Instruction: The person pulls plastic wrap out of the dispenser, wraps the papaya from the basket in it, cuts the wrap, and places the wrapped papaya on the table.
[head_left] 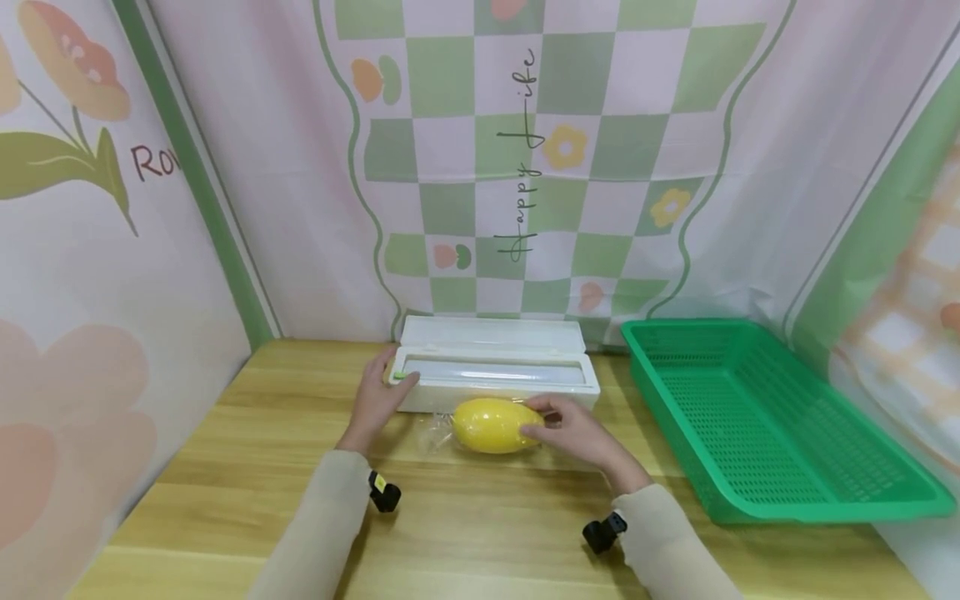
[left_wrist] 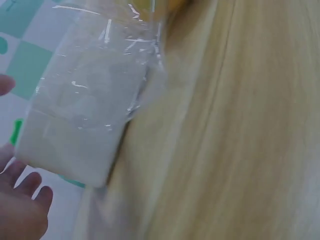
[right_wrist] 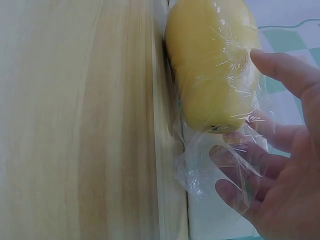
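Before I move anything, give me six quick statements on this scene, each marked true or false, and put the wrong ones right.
1. The right hand holds one end of the yellow oval item. True.
2. The left hand is at the left end of the white box. True.
3. The white box is closed. False: its lid stands open at the back.
4. In the head view, clear film sticks out past the left end of the yellow oval item. True.
5. The left hand grips that film. False: it is at the box, apart from the film.
6. A basket stands left of the box. False: the green basket is to its right.
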